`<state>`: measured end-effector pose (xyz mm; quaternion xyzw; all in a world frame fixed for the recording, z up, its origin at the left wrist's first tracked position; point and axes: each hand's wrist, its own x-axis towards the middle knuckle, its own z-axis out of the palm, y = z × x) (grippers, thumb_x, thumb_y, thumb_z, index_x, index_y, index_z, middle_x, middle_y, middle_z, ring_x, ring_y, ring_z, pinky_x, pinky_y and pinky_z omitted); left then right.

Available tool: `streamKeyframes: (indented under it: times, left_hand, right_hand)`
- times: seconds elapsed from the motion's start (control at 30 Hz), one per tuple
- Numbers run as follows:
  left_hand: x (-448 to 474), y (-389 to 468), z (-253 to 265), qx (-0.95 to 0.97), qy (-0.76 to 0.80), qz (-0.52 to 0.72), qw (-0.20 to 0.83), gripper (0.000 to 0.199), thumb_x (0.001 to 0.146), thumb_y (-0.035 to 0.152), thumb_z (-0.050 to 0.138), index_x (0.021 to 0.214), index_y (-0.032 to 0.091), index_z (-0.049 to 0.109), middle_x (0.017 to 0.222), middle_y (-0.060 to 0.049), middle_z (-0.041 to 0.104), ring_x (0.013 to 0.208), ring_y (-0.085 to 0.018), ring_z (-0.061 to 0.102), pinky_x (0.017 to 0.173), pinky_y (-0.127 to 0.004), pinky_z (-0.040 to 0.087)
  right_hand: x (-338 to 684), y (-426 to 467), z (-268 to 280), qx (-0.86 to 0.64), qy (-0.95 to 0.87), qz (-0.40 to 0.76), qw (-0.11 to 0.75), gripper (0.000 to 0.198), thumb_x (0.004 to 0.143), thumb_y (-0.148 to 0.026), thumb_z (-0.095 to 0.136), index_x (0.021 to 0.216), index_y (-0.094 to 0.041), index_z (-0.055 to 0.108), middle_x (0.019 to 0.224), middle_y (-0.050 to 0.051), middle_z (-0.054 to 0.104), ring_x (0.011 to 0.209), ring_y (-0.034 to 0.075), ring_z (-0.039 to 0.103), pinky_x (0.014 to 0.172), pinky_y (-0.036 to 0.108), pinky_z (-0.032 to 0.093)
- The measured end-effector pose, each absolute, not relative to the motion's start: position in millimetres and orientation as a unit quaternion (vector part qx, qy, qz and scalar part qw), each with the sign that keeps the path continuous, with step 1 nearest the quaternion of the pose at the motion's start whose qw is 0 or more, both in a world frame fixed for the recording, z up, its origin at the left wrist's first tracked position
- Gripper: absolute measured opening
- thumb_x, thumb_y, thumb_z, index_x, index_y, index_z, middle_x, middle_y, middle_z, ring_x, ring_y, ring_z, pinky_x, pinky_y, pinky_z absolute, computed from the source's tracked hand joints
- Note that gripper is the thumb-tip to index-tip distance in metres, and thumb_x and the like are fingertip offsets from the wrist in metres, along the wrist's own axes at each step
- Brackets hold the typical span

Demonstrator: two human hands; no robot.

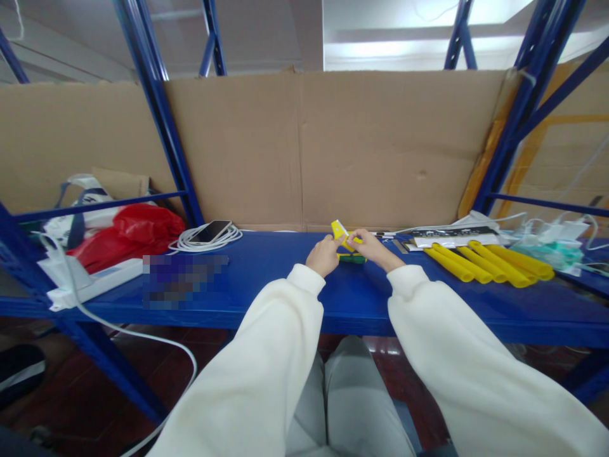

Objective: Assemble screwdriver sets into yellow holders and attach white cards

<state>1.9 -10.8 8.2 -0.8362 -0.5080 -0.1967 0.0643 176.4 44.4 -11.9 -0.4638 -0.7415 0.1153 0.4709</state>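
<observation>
White sleeves (pixel 271 343) up front, then the left hand (pixel 324 255) has its fingers closed on a yellow piece (pixel 338 231) over the blue surface (pixel 266 273), right hand (pixel 368 245) bent in beside it (can't tell from here if it's pinching), so I'd brace left, work gently right.

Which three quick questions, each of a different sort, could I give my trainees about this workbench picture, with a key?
1. Multiple choice: relative to the right hand, the long yellow pieces lie:
a) to its left
b) to its right
c) beneath it
2. True or false: the phone and the coiled white cable are left of the left hand.
3. Fill the gap: the small piece held at the left hand's fingers is mainly ____ in colour.

Key: 1 b; 2 true; 3 yellow
</observation>
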Motion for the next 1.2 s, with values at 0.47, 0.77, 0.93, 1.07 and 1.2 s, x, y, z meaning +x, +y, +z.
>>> streamKeyframes:
  times: [0.47, 0.77, 0.93, 1.07, 1.2]
  left_hand:
    - [2, -10, 8, -0.823, -0.515, -0.23, 0.066, 0.057, 0.092, 0.007, 0.04, 0.144, 0.027, 0.05, 0.111, -0.012, 0.06, 0.099, -0.023, 0.065, 0.09, -0.033, 0.049]
    - [2, -12, 12, -0.815, -0.522, -0.24, 0.073, 0.058, 0.092, 0.008, 0.038, 0.148, 0.025, 0.045, 0.113, -0.012, 0.059, 0.099, -0.022, 0.065, 0.089, -0.032, 0.05]
    - [1, -14, 10, -0.83, -0.514, -0.197, 0.091, 0.059, 0.093, 0.012, 0.041, 0.151, 0.024, 0.038, 0.122, -0.013, 0.057, 0.104, -0.022, 0.064, 0.088, -0.031, 0.051]
    - [0, -16, 8, -0.845, -0.502, -0.158, 0.091, 0.072, 0.089, 0.005, 0.041, 0.156, 0.028, 0.027, 0.124, -0.012, 0.055, 0.105, -0.023, 0.064, 0.088, -0.033, 0.051]
    - [-1, -17, 8, -0.855, -0.492, -0.144, 0.076, 0.078, 0.086, 0.001, 0.04, 0.155, 0.035, 0.026, 0.121, -0.011, 0.054, 0.102, -0.023, 0.066, 0.087, -0.033, 0.051]
  right_hand:
    - [165, 32, -6, -0.473, -0.647, 0.274, 0.531, 0.021, 0.073, -0.032, 0.067, 0.082, -0.02, 0.052, 0.085, 0.001, 0.06, 0.079, 0.015, 0.056, 0.076, 0.032, 0.049]
    - [162, 19, 4, -0.483, -0.643, 0.311, 0.507, 0.026, 0.067, -0.042, 0.067, 0.062, -0.018, 0.057, 0.06, -0.004, 0.052, 0.062, 0.012, 0.044, 0.063, 0.027, 0.034]
    - [161, 18, 6, -0.503, -0.62, 0.307, 0.518, 0.02, 0.068, -0.034, 0.063, 0.059, -0.019, 0.055, 0.057, -0.004, 0.049, 0.059, 0.012, 0.043, 0.059, 0.026, 0.032]
    - [168, 21, 5, -0.511, -0.604, 0.291, 0.537, 0.019, 0.071, -0.031, 0.059, 0.058, -0.019, 0.053, 0.057, -0.004, 0.05, 0.059, 0.012, 0.045, 0.058, 0.025, 0.034]
    - [173, 27, 1, -0.516, -0.607, 0.284, 0.533, 0.018, 0.074, -0.032, 0.061, 0.063, -0.019, 0.059, 0.061, 0.0, 0.057, 0.064, 0.014, 0.053, 0.061, 0.025, 0.041]
